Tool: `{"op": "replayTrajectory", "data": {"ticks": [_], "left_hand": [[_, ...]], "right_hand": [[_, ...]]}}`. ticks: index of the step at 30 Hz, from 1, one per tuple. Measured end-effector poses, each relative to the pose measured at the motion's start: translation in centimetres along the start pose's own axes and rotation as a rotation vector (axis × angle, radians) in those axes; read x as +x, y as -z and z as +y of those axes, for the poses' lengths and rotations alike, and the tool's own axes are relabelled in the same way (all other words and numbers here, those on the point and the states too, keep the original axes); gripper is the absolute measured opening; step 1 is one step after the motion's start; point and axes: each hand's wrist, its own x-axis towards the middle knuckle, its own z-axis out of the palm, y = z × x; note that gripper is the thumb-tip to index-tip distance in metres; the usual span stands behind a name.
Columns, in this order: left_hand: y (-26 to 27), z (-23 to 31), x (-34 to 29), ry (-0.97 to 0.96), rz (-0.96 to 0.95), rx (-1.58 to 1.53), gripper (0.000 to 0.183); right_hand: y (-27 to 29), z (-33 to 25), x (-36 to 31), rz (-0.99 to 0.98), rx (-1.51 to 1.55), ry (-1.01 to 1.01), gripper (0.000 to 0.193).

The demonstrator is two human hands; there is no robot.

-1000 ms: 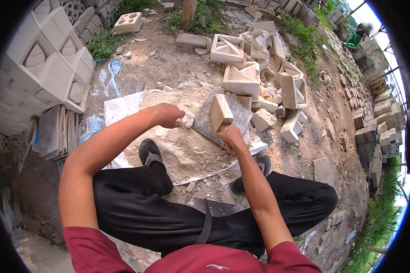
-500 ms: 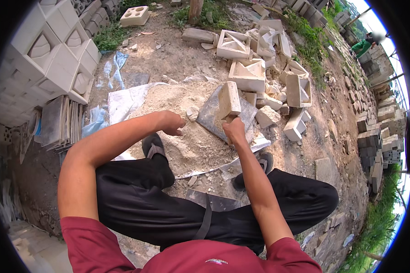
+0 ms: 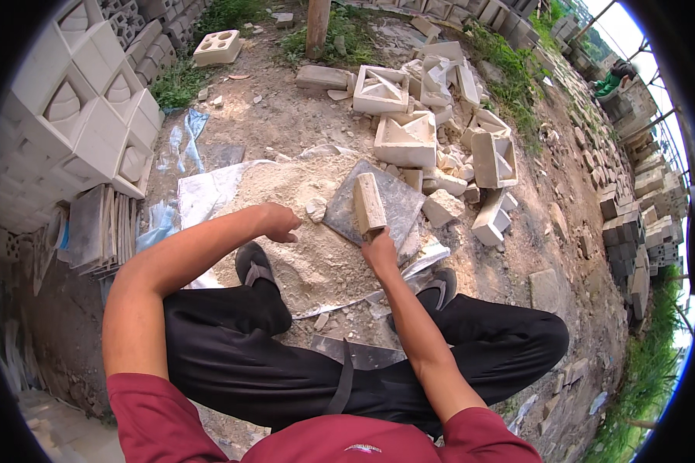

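Note:
A dusty, pale rectangular block [image 3: 369, 202] is gripped at its near end by my right hand [image 3: 380, 251], with the fingers closed around it. The block is over a flat grey slab [image 3: 407, 202] whose surface is dusted with powder. Over the left part of a heap of pale crumbly powder [image 3: 316, 262], my left hand [image 3: 280, 222] hangs with its fingers loosely curled, thumb and forefinger apart, and nothing visible in it. Close to its fingertips lies a small pale lump [image 3: 316, 208]. The heap rests on a white sheet [image 3: 208, 187].
Broken pale moulded blocks [image 3: 406, 139] are piled beyond the slab. Stacked patterned blocks [image 3: 93, 100] rise at the left beside upright thin boards [image 3: 93, 228]. A wooden post [image 3: 317, 29] stands at the back. Grey blocks [image 3: 622, 247] line the right, where another person [image 3: 614, 79] is far off.
My right hand has lowered the block toward the slab and moved slightly left and nearer. My left hand stays over the powder. The whole view has shifted a little.

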Motion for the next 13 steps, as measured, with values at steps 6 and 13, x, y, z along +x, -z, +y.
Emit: {"op": "replayTrajectory", "data": {"ticks": [6,13], "left_hand": [[0.5,0.7,-0.1,0.01,-0.031,0.028,0.046],[3.4,0.8,-1.6,0.01,-0.065,0.107,0.047]], "right_hand": [[4.4,-2.6,3.1,-0.295,0.079,-0.105,0.047],[1.0,1.8,5.3,-0.24,-0.059,-0.077,0.06]]}}
